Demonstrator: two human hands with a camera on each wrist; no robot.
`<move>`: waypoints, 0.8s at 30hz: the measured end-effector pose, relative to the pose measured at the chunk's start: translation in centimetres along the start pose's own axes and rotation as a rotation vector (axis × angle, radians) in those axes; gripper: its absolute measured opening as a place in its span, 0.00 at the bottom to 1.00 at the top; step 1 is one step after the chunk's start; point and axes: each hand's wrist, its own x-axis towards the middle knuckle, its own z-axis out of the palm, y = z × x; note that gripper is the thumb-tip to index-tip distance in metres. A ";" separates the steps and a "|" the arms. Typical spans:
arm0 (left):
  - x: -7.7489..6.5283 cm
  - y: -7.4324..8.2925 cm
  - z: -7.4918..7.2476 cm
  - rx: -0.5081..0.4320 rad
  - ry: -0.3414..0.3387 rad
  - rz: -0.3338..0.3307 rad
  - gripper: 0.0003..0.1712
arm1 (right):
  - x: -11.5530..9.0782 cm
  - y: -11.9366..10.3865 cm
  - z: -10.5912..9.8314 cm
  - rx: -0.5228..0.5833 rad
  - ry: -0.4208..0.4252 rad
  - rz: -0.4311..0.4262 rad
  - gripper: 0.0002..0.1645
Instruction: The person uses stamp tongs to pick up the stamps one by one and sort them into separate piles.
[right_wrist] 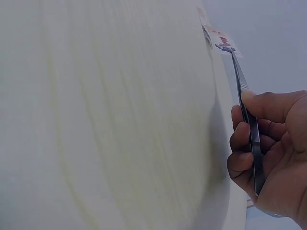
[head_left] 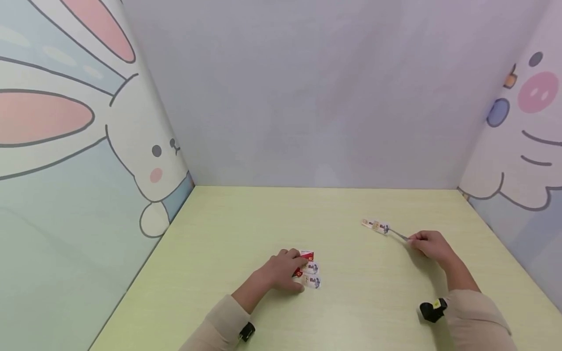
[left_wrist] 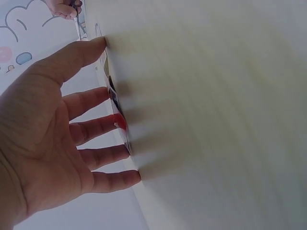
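My right hand (head_left: 430, 245) holds metal tweezers (right_wrist: 239, 75) with the thumb on one side and the fingers curled round the other. Their tips meet the near end of a narrow printed strip (head_left: 375, 226), whitish with small pictures, in the right part of the table. My left hand (head_left: 283, 270) rests over several small printed pieces (head_left: 312, 281), one of them a red-and-white piece (head_left: 308, 254), near the table's middle. In the left wrist view its fingers (left_wrist: 93, 128) are spread, fingertips down at the pieces and the tabletop. The palm side partly hides the pieces in the head view.
The pale yellow wooden table (head_left: 246, 219) ends at a grey back panel (head_left: 316, 97). Side panels with a cartoon rabbit (head_left: 136, 146) and a pink-nosed character (head_left: 527, 146) stand left and right. Black wrist cameras (head_left: 432, 310) sit on both sleeves.
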 end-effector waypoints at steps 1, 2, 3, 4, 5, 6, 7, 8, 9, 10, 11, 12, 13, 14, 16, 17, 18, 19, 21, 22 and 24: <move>0.0 0.0 0.1 -0.001 0.001 0.002 0.37 | 0.1 0.1 0.0 -0.005 0.001 0.003 0.13; 0.1 0.0 0.1 -0.001 0.002 0.003 0.37 | 0.1 0.2 0.1 -0.014 0.004 0.004 0.13; 0.1 0.0 0.2 -0.002 0.001 0.003 0.38 | 0.2 0.2 0.1 -0.018 0.004 0.009 0.12; 0.1 0.0 0.2 -0.002 -0.002 0.002 0.38 | 0.2 0.3 0.1 -0.024 0.004 0.010 0.12; 0.1 0.0 0.3 -0.002 -0.004 0.000 0.38 | 0.3 0.3 0.1 -0.032 0.004 0.006 0.12; 0.2 0.0 0.3 0.001 -0.005 -0.002 0.38 | 0.3 0.3 0.1 -0.040 0.005 0.005 0.11; 0.2 0.0 0.3 0.001 -0.005 -0.005 0.39 | 0.3 0.3 0.1 -0.050 0.009 0.004 0.11; 0.2 0.0 0.3 0.004 -0.003 -0.006 0.39 | 0.4 0.3 0.1 -0.063 0.013 0.001 0.11; 0.2 0.1 0.3 0.006 0.000 -0.008 0.39 | 0.4 0.3 0.1 -0.075 0.015 -0.003 0.11; 0.3 0.1 0.3 0.009 0.003 -0.008 0.38 | 0.5 0.2 0.1 -0.088 0.017 -0.008 0.11; 0.3 0.1 0.3 0.010 0.006 -0.009 0.38 | 0.5 0.2 0.1 -0.101 0.018 -0.009 0.10; 0.3 0.1 0.3 0.011 0.008 -0.009 0.38 | 0.5 0.1 0.1 -0.116 0.019 -0.007 0.10; 0.4 0.1 0.3 0.013 0.008 -0.010 0.38 | 0.5 -0.1 0.0 -0.128 0.017 -0.007 0.11; 0.4 0.1 0.3 0.014 0.007 -0.011 0.38 | 0.4 -0.2 0.0 -0.139 0.011 -0.007 0.11; 0.4 0.1 0.3 0.015 0.003 -0.013 0.38 | 0.4 -0.4 -0.1 -0.157 0.006 -0.004 0.12; 0.4 0.1 0.3 0.013 0.002 -0.014 0.38 | 0.4 -0.5 -0.1 -0.169 0.005 -0.005 0.12; 0.5 0.1 0.3 0.013 0.001 -0.016 0.38 | 0.4 -0.6 -0.2 -0.180 0.003 -0.011 0.12; 0.5 0.1 0.3 0.011 0.000 -0.016 0.38 | 0.4 -0.7 -0.3 -0.191 0.006 -0.016 0.12; 0.5 0.2 0.1 0.007 0.000 -0.017 0.38 | 0.3 -0.8 -0.5 -0.212 0.020 -0.025 0.13; 0.5 0.2 0.1 0.005 -0.001 -0.018 0.38 | 0.4 -0.9 -0.6 -0.220 0.028 -0.034 0.13; 0.5 0.3 -0.1 -0.001 -0.002 -0.019 0.37 | 0.4 -1.0 -0.7 -0.233 0.047 -0.052 0.13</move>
